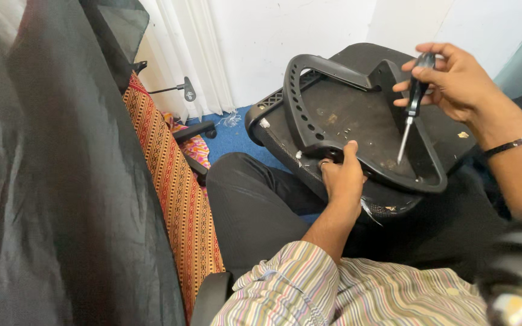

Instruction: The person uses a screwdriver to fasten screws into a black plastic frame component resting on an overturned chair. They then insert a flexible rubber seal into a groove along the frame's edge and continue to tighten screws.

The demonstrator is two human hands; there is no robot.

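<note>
Head view, looking down at my lap: an upturned black chair seat [357, 121] lies across my knees, its underside facing up, with a black armrest bracket [309, 102] curving over its near and left edges; my left hand [342, 178] clamps the near edge of that bracket, fingers [350, 154] curled and pressed around the plastic rim, thumb uppermost; my right hand [454, 78] hovers above the far right corner of the seat, its fingers [421, 75] pinching the black handle of a screwdriver [413, 102]; the screwdriver's long axis runs steeply downward and slightly toward me, the metal tip hanging just above the dusty seat pan, near the bracket's right limb but apart from it; I cannot tell whether the tip lines up with a particular screw hole; the right hand is therefore the nearer one to the point of work, and the bracket lies below and to the left of its fingers, while the left hand only steadies the part from the near edge; a dark metal bangle [515, 143] circles the right wrist; off the seat's left edge lie a blue carpet [231, 136], a patterned orange cloth [176, 181] and a loose chair lever [179, 89] before a white curtain [182, 48]; a dark mesh chair back [61, 181] fills the left of the view.
</note>
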